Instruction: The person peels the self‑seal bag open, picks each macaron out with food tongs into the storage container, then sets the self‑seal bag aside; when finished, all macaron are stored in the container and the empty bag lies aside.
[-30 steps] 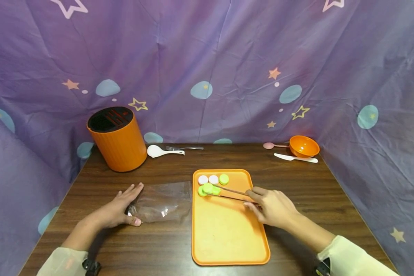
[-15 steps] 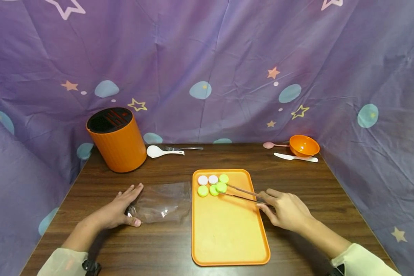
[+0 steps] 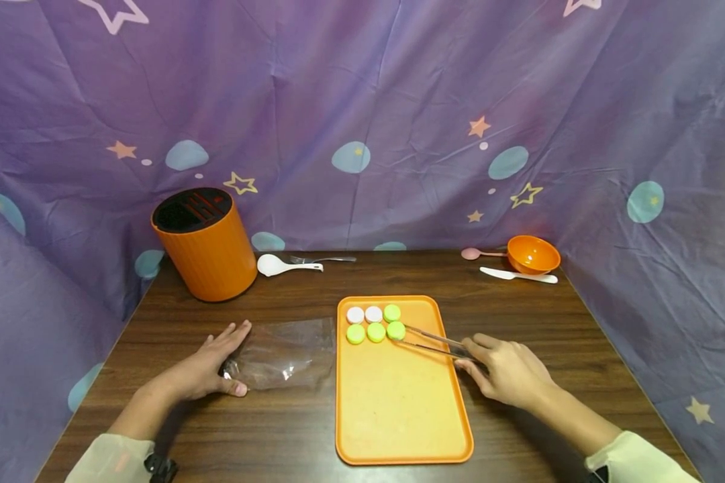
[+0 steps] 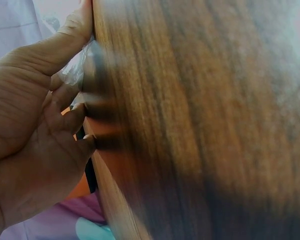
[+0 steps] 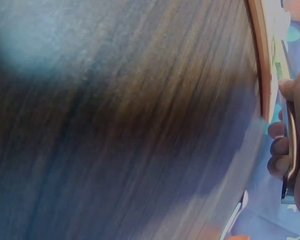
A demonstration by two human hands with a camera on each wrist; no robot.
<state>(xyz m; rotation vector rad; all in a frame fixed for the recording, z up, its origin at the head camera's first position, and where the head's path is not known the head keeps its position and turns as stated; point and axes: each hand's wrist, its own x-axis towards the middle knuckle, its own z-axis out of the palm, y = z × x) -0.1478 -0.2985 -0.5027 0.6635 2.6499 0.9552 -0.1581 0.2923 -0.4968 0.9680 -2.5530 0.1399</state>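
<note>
On the tray [image 3: 399, 402], the right hand [image 3: 504, 370] pinches tongs [image 3: 429, 341] at a green disc [image 3: 395, 330], seemingly placing it; the left hand [image 3: 208, 365] lies flat on the bag [image 3: 284, 352].

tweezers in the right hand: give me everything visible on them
The tweezers are thin and metallic-looking, with two long slim arms. The right hand pinches their near end above the orange tray. They point up-left, arms slightly apart, tips at the rightmost green cap of the second row. Whether the tips grip it cannot be told.
</note>
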